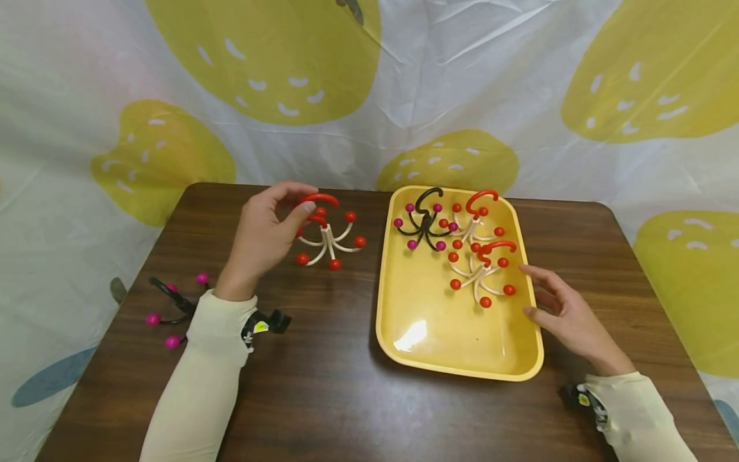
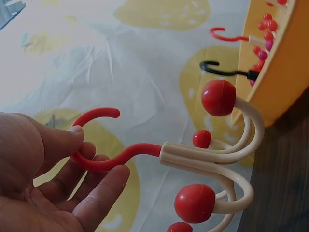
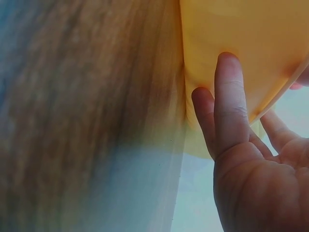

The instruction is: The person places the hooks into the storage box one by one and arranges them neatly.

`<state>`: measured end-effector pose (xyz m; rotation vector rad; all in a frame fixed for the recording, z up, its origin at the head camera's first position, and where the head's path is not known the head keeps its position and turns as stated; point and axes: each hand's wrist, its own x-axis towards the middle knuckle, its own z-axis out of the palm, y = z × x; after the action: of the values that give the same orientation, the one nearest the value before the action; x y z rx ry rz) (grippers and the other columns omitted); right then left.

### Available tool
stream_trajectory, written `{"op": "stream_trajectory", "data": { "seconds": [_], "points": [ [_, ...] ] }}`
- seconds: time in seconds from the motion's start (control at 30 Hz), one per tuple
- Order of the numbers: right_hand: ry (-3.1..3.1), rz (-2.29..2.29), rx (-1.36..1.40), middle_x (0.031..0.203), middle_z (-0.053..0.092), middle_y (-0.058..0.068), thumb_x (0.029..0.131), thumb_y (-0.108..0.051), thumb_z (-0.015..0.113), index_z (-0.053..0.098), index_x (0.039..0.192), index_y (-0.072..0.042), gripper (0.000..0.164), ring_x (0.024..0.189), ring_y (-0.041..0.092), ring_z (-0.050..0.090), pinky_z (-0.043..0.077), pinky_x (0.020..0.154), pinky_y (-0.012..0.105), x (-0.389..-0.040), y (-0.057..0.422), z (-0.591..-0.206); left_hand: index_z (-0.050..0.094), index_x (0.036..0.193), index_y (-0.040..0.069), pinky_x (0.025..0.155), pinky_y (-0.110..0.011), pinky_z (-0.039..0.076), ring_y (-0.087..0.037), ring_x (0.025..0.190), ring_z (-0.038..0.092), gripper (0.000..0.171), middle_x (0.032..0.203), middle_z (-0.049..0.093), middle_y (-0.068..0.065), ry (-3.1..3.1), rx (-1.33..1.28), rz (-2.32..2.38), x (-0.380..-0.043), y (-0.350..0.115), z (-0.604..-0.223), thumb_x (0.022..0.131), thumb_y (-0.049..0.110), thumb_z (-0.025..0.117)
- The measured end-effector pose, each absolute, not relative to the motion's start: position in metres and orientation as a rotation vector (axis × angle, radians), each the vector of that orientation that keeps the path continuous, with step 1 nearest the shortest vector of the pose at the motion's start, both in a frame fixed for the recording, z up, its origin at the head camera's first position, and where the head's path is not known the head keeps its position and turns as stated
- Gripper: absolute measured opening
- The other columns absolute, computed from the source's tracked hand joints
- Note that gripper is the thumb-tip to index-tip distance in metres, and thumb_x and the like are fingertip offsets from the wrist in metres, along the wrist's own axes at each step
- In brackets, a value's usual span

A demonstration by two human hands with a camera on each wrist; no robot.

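Observation:
My left hand (image 1: 262, 234) pinches the red hook of a cream multi-arm hanger hook (image 1: 326, 237) between thumb and fingers. This hanger has red balls on its curved arms and is held left of the yellow tray (image 1: 416, 366). In the left wrist view, the hanger (image 2: 193, 153) lies sideways across the picture. My right hand (image 1: 568, 317) touches the tray's right side, its fingers (image 3: 230, 101) extended against the outer wall. Inside the tray are a black hanger with magenta balls (image 1: 426, 224) and two red-and-cream hangers (image 1: 475, 224), (image 1: 479, 273).
Another black hanger with magenta balls (image 1: 181, 305) lies on the brown table (image 1: 323, 385), partly hidden behind my left forearm. A white cloth with yellow fruit prints (image 1: 323, 154) hangs behind the table.

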<state>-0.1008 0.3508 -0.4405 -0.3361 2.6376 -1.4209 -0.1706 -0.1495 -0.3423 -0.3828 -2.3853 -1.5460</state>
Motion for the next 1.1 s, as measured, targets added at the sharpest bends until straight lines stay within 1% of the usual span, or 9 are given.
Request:
{"op": "stream_trajectory", "data": {
  "seconds": [0.07, 0.13, 0.33, 0.47, 0.57, 0.73, 0.9, 0.97, 1.1],
  "points": [
    [2.630, -1.431, -0.342, 0.161, 0.040, 0.025, 0.097, 0.002, 0.069, 0.040, 0.161, -0.012, 0.072, 0.120, -0.010, 0.053, 0.056, 0.089, 0.014, -0.101, 0.351, -0.440, 0.076, 0.121, 0.006, 0.078, -0.019, 0.053, -0.016, 0.090, 0.070, 0.021, 0.111, 0.077, -0.011, -2.380, -0.413, -1.551, -0.170, -0.144, -0.340, 0.101, 0.012, 0.074],
    [2.624, -1.437, -0.344, 0.161, 0.040, 0.025, 0.097, 0.002, 0.069, 0.040, 0.161, -0.011, 0.072, 0.120, -0.011, 0.053, 0.057, 0.089, 0.014, -0.101, 0.351, -0.441, 0.076, 0.120, 0.006, 0.077, -0.020, 0.053, -0.018, 0.089, 0.070, 0.021, 0.111, 0.077, -0.011, -2.371, -0.441, -1.560, -0.170, -0.138, -0.339, 0.100, 0.011, 0.074],
    [2.611, -1.460, -0.361, 0.161, 0.038, 0.027, 0.097, 0.004, 0.068, 0.039, 0.161, -0.010, 0.072, 0.120, -0.011, 0.054, 0.057, 0.089, 0.015, -0.101, 0.351, -0.441, 0.076, 0.119, 0.008, 0.075, -0.020, 0.053, -0.019, 0.087, 0.070, 0.020, 0.111, 0.077, -0.008, -2.375, -0.484, -1.569, -0.167, -0.120, -0.332, 0.100, 0.011, 0.074],
    [2.603, -1.473, -0.368, 0.162, 0.038, 0.027, 0.097, 0.004, 0.068, 0.039, 0.161, -0.010, 0.072, 0.121, -0.011, 0.054, 0.057, 0.089, 0.015, -0.101, 0.350, -0.440, 0.076, 0.119, 0.007, 0.074, -0.021, 0.056, -0.025, 0.086, 0.073, 0.020, 0.109, 0.078, -0.009, -2.370, -0.510, -1.611, -0.166, -0.109, -0.331, 0.099, 0.010, 0.075],
    [2.601, -1.478, -0.370, 0.162, 0.038, 0.027, 0.096, 0.004, 0.068, 0.039, 0.161, -0.010, 0.072, 0.121, -0.011, 0.054, 0.057, 0.089, 0.015, -0.100, 0.350, -0.440, 0.076, 0.118, 0.006, 0.076, -0.025, 0.058, -0.028, 0.088, 0.075, 0.020, 0.109, 0.077, -0.009, -2.361, -0.544, -1.629, -0.166, -0.102, -0.333, 0.099, 0.010, 0.075],
    [2.595, -1.481, -0.374, 0.162, 0.037, 0.028, 0.096, 0.005, 0.068, 0.038, 0.161, -0.008, 0.073, 0.123, -0.012, 0.052, 0.057, 0.090, 0.015, -0.100, 0.350, -0.440, 0.076, 0.118, 0.007, 0.078, -0.028, 0.059, -0.025, 0.087, 0.074, 0.019, 0.106, 0.077, -0.010, -2.353, -0.576, -1.661, -0.166, -0.090, -0.335, 0.099, 0.010, 0.075],
    [2.593, -1.476, -0.359, 0.163, 0.037, 0.027, 0.096, 0.005, 0.068, 0.039, 0.162, -0.010, 0.073, 0.122, -0.012, 0.052, 0.057, 0.090, 0.014, -0.100, 0.350, -0.440, 0.076, 0.118, 0.009, 0.079, -0.030, 0.058, -0.020, 0.088, 0.073, 0.018, 0.104, 0.078, -0.012, -2.367, -0.598, -1.670, -0.166, -0.081, -0.338, 0.100, 0.011, 0.073],
    [2.591, -1.476, -0.358, 0.163, 0.037, 0.027, 0.096, 0.004, 0.068, 0.039, 0.162, -0.010, 0.073, 0.122, -0.012, 0.053, 0.057, 0.090, 0.014, -0.100, 0.350, -0.440, 0.076, 0.118, 0.009, 0.080, -0.033, 0.059, -0.020, 0.088, 0.073, 0.018, 0.105, 0.078, -0.010, -2.370, -0.606, -1.671, -0.166, -0.078, -0.339, 0.100, 0.012, 0.073],
    [2.587, -1.480, -0.362, 0.162, 0.037, 0.027, 0.096, 0.005, 0.068, 0.039, 0.162, -0.010, 0.073, 0.122, -0.012, 0.053, 0.057, 0.089, 0.015, -0.100, 0.351, -0.440, 0.076, 0.118, 0.009, 0.081, -0.042, 0.061, -0.025, 0.086, 0.073, 0.019, 0.108, 0.077, -0.006, -2.361, -0.623, -1.689, -0.167, -0.073, -0.341, 0.100, 0.013, 0.074]
  ]
}}
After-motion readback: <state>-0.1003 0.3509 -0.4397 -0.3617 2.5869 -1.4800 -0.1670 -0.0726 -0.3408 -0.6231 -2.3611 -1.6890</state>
